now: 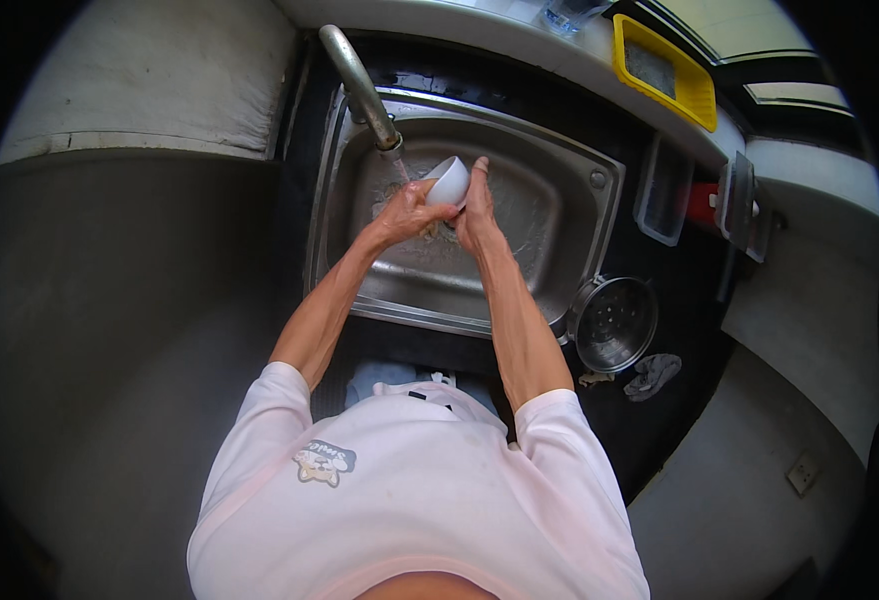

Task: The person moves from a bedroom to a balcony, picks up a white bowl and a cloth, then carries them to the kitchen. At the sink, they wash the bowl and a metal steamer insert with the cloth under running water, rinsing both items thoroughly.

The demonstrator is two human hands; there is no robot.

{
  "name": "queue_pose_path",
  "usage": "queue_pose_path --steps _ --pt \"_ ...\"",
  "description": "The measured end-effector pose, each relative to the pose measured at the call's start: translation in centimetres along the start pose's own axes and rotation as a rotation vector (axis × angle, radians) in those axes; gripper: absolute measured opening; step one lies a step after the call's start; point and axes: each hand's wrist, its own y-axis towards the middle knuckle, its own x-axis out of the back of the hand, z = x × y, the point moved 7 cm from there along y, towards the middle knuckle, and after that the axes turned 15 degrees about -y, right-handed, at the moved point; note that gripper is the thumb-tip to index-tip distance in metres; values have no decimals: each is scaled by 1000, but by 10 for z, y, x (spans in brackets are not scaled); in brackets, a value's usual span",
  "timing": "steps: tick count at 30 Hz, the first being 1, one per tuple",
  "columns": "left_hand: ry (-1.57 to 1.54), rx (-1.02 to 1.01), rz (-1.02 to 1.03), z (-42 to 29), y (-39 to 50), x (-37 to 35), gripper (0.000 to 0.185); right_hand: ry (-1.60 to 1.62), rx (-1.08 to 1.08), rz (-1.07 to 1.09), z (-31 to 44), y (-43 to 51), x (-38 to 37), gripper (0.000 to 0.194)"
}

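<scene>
Both my hands hold a white bowl on its side above a stainless steel sink. My left hand grips it from the left, with its fingers reaching into the bowl's opening and the thumb along the near side. Against the right side and base lies my right hand, its thumb pointing away from me. Water runs from the curved metal faucet down beside my left hand. The sink floor under my hands is wet, and the drain is partly hidden by them.
A steel colander sits at the sink's right front corner, with a grey cloth beside it. Clear plastic containers stand on the black counter to the right. On the ledge behind are a yellow plastic basket and a clear bottle.
</scene>
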Motion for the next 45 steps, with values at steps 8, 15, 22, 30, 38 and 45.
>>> queue_pose_path --steps 8,15,22,30,38,45 --pt "867 -400 -135 -22 -20 -36 17 -410 97 32 5 1 14 69" --pt "625 -624 -283 -38 -16 4 54 -319 123 251 26 -30 15 66" --pt "-812 38 -286 27 24 15 57 -556 313 2 37 -34 23 55" --pt "21 -65 -583 42 13 21 45 -597 545 -282 41 -40 22 65" --pt "878 -680 -239 -31 -27 -49 36 -557 317 -167 54 -6 28 60" --pt "502 -120 -200 -8 -18 -20 34 -851 184 -443 46 -22 -1 68"
